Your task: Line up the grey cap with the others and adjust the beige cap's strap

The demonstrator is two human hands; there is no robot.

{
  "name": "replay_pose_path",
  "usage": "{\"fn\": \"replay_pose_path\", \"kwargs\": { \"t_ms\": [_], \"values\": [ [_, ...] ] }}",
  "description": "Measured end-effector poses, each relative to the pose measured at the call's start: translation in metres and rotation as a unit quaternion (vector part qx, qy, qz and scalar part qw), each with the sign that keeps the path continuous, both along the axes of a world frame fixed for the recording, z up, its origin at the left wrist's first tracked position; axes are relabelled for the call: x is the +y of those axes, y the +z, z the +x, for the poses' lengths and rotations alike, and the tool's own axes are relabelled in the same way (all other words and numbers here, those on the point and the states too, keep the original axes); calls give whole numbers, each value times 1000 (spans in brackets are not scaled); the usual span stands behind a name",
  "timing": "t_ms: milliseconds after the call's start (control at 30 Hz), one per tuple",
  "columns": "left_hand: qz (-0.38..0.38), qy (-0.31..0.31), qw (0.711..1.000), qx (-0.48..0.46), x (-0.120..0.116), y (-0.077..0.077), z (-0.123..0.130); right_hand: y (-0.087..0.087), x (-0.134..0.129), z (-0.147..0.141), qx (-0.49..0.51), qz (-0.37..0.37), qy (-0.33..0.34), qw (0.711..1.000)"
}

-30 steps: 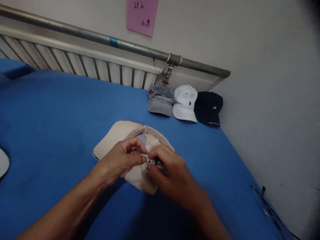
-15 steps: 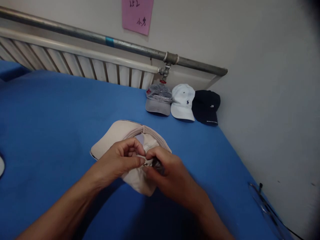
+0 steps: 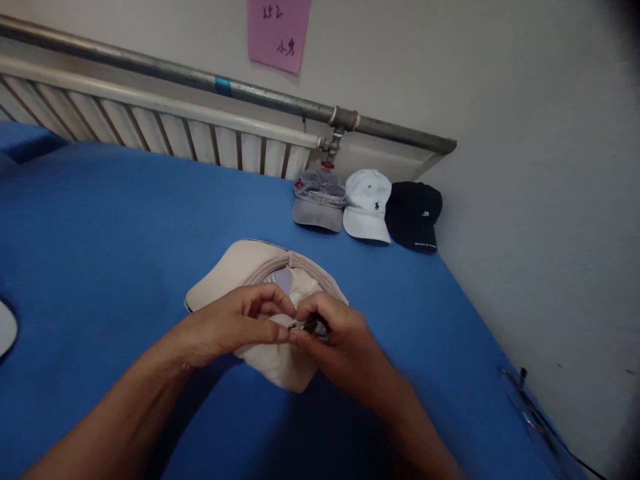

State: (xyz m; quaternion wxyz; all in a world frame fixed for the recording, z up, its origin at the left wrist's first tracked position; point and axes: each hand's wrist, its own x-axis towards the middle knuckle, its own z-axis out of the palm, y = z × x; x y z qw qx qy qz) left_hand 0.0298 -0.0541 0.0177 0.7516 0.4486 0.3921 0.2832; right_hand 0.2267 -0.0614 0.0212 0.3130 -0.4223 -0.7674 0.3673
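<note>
A cream baseball cap (image 3: pixel 225 270) lies upside down on the blue surface, its brim pointing left and away from me. My left hand (image 3: pixel 240 320) pinches the cap's back strap between thumb and fingers. Opposite it, my right hand (image 3: pixel 335 333) is closed on the same strap, thumb and forefinger close to the left fingertips. Between the hands shows a small metal buckle (image 3: pixel 295 326); its details are partly hidden by the fingers. Inside the crown a pale lilac panel is visible.
Against the wall stand a grey cap (image 3: pixel 319 203), a white cap (image 3: pixel 367 207) and a black cap (image 3: pixel 414 217) in a row. Behind runs a radiator (image 3: pixel 200 140) under a metal pipe (image 3: pixel 280 99). Glasses (image 3: pixel 533 417) lie at right. A white rounded edge (image 3: pixel 6 328) shows at left.
The view has shifted slightly. Both hands stay at the strap; the right fingers have changed position a little, and more of the dark gap inside the right hand shows.
</note>
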Motion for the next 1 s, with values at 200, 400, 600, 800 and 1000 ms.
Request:
{"fn": "replay_pose_path", "kwargs": {
  "t_ms": [200, 400, 600, 800, 1000],
  "values": [
    [-16, 12, 1000, 8, 1, 3, -4, 4, 3, 10, 86, -67, 45, 993],
    [8, 13, 1000, 23, 0, 1, -10, 4, 0, 12, 4, 39, 34, 999],
    [20, -1, 999, 34, 1, 1, -10, 4, 1, 12, 52, -28, 20, 998],
    [33, -33, 998, 37, 1, 0, -9, 3, 2, 10, 100, -105, 22, 989],
    [13, -62, 998, -26, 2, -3, -13, 5, -1, 7, 79, -117, 45, 989]
  ]
}}
